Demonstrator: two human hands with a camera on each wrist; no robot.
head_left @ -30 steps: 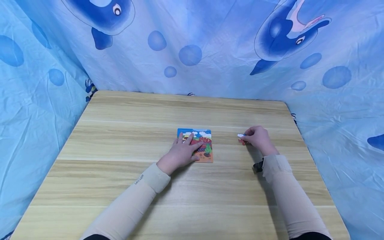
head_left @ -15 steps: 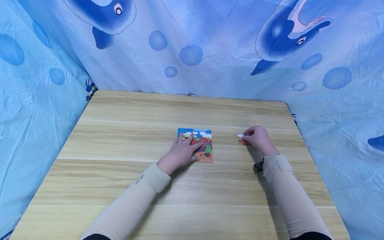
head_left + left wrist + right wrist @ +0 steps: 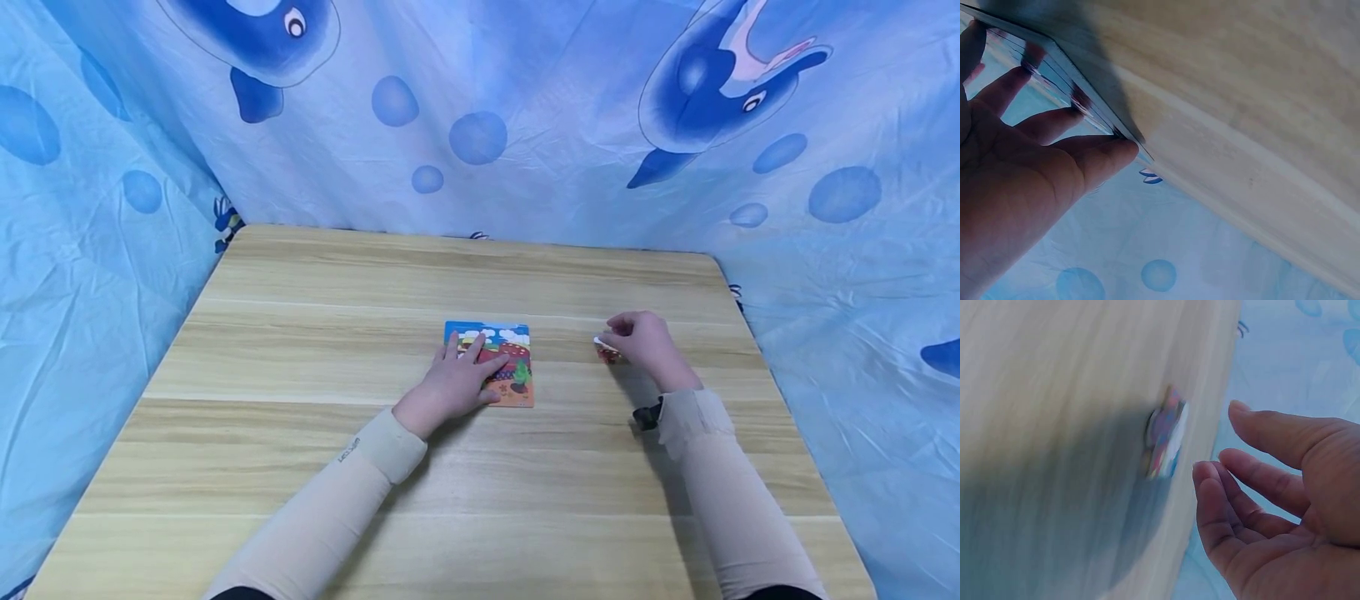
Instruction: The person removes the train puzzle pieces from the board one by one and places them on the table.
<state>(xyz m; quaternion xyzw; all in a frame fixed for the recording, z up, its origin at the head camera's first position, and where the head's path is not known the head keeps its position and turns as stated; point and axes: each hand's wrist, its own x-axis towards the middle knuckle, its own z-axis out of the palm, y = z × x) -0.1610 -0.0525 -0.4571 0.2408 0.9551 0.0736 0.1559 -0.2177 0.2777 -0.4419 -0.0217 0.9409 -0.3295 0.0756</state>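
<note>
A small picture puzzle [image 3: 521, 392] with sky, clouds and red shapes lies flat near the table's middle. My left hand [image 3: 453, 383] rests on it with fingers spread, covering its lower left part. In the left wrist view, the fingertips [image 3: 1022, 72] touch the puzzle's surface. To the right lies a loose puzzle piece [image 3: 607, 353], red and white, partly covered by my right hand [image 3: 647, 346] in the head view. From the right wrist, the piece [image 3: 1165, 439] sits on the tabletop, apart from the loosely curled fingers and thumb, which hold nothing.
The wooden table [image 3: 360, 317] stretches around both hands. Blue curtains [image 3: 555, 183] printed with dolphins and bubbles hang along its back and sides. A black wrist device [image 3: 647, 417] sits at the right cuff.
My right hand has let go of the puzzle piece and lifted slightly away from it. The left hand has stayed in place on the puzzle.
</note>
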